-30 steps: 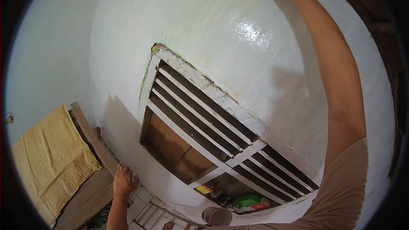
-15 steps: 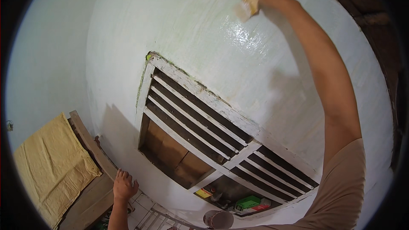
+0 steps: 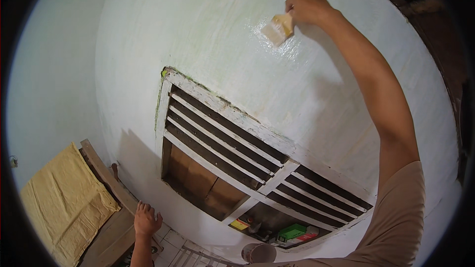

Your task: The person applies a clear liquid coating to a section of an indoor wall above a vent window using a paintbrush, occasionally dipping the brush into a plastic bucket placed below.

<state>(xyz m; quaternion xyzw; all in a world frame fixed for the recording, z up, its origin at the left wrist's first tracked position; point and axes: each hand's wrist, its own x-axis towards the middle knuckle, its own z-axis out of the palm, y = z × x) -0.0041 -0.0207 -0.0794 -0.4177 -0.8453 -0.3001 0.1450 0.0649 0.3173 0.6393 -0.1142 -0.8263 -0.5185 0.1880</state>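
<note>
My right hand [image 3: 310, 5] is raised high on the pale, whitish-green wall [image 3: 217, 24], closed around the handle of a wide flat paintbrush [image 3: 278, 29]. Its light bristles point down and left against the wall, where a wet patch [image 3: 292, 49] shines. Low on the left, my left hand [image 3: 147, 219] is at the edge of a wooden board [image 3: 110, 175]. Its fingers are extended and the thumb stands apart, with nothing visible in it. Whether it rests its weight on the wood I cannot tell.
Below the brush is a white wooden frame [image 3: 283, 178] with slats and openings, its paint chipped. Boxes, one of them green [image 3: 292, 232], sit in its lower opening. A bucket [image 3: 259, 253] stands underneath. A yellowish cloth [image 3: 67, 202] covers the wooden furniture at left.
My right hand has moved the paintbrush down and slightly left over the shiny wet patch. My left hand stays by the wooden edge, and the view has shifted a little.
</note>
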